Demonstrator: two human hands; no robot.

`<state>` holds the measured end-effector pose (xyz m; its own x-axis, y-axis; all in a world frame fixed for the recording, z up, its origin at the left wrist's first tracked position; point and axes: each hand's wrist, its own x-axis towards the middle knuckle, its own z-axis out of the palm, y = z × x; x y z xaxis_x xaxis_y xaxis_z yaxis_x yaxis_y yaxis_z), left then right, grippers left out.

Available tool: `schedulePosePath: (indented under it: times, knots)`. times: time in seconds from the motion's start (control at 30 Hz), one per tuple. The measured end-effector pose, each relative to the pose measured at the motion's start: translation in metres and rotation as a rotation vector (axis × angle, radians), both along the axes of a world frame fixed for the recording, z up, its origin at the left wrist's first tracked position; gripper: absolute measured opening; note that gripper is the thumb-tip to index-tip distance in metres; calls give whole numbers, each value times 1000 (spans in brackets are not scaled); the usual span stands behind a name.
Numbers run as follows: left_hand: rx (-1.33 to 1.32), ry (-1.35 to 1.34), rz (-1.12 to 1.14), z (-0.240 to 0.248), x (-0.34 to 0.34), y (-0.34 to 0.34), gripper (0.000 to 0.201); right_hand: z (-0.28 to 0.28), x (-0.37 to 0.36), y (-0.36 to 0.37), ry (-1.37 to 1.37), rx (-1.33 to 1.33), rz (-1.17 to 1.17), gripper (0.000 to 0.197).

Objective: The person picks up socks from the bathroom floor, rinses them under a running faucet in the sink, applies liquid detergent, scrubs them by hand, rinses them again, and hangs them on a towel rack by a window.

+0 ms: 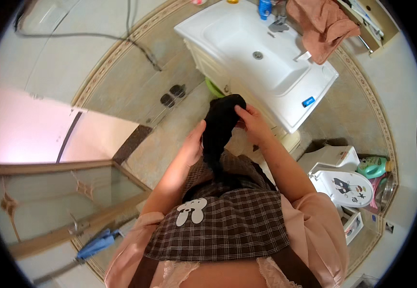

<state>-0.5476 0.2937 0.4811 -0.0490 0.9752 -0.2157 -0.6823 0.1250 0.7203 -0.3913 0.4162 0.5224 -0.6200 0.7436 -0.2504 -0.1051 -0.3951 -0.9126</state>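
Bunched black cloth, perhaps a garment, hangs between my two hands in front of my body. My left hand grips its left edge, with the fingers mostly hidden behind it. On the other side my right hand pinches the upper right edge between thumb and fingers. The cloth's lower end trails down to the brown plaid apron that I wear; its exact kind cannot be made out.
Ahead to the right is a white washbasin on a cabinet, with a brown towel and a small blue item on its rim. A toilet and green bottle stand right. A glass-panelled door stands left.
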Motion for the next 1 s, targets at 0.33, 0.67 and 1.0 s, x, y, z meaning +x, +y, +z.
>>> schedulePosePath:
  times: [0.33,0.67,1.0]
  knots:
    - [-98,-107,305,-11,-26,-25,39,0,-7,2,321,-424,-91,36]
    - [100,364,-107,2,-123,21,52,6,-93,-10,235,-324,-107,35]
    - [-341,-58,189,-53,-255,78,36,-62,-268,81,-400,210,100,51]
